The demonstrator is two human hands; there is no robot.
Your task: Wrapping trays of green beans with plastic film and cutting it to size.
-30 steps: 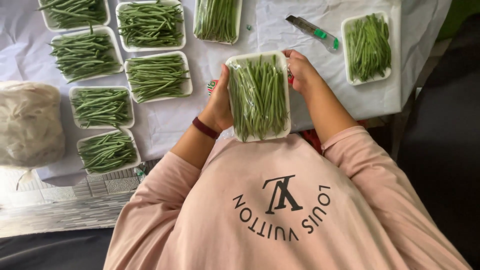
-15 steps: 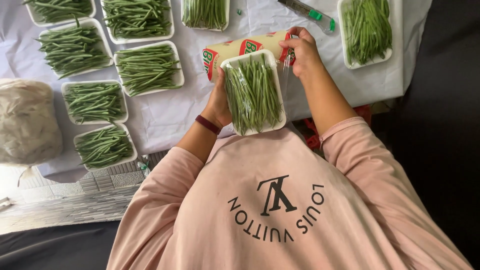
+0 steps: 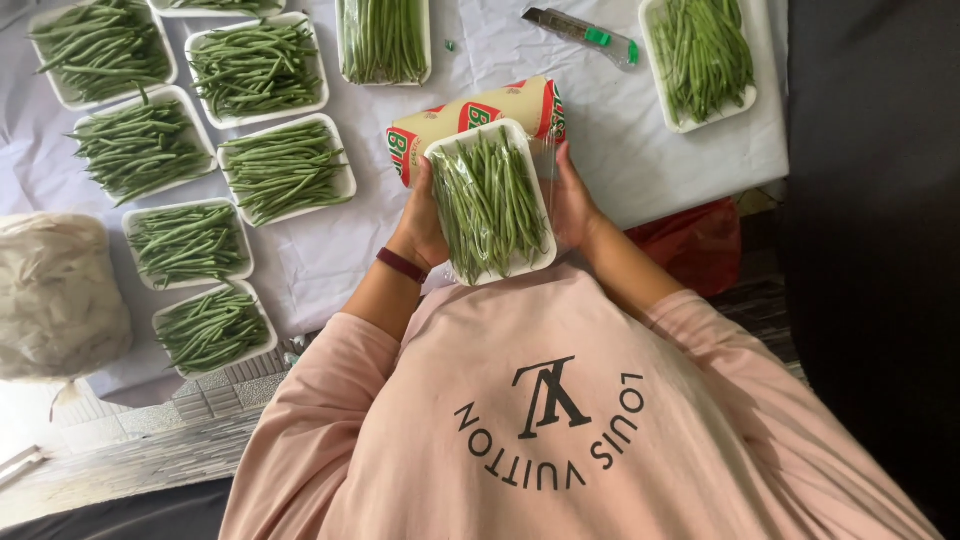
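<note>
Most of each palm is hidden behind the tray of green beans (image 3: 489, 203), a white foam rectangle with rounded corners, held between the two hands just above the person's chest and over the near edge of the tabletop (image 3: 640, 150). The left hand (image 3: 422, 222) grips its left long side, fingers tucked out of sight underneath; the right hand (image 3: 572, 200) clasps the right side, thumb along the rim. Glossy clear film covers the beans and bunches loosely at the right hand, though where the sheet ends is hard to make out. Right behind the tray, partly covered by it, lies a roll of cling film (image 3: 480, 115), a cardboard-coloured cylinder with red and green printing.

The tabletop wears a creased pale cloth. On it sit more foam trays of slim, matte beans (image 3: 285, 168), uncovered, several cut off by the top edge. A cutter with a green slider (image 3: 585, 26) lies near the far right tray (image 3: 700, 55). At far left a lumpy translucent bag (image 3: 55, 295) is only partly in view, its contents unclear.
</note>
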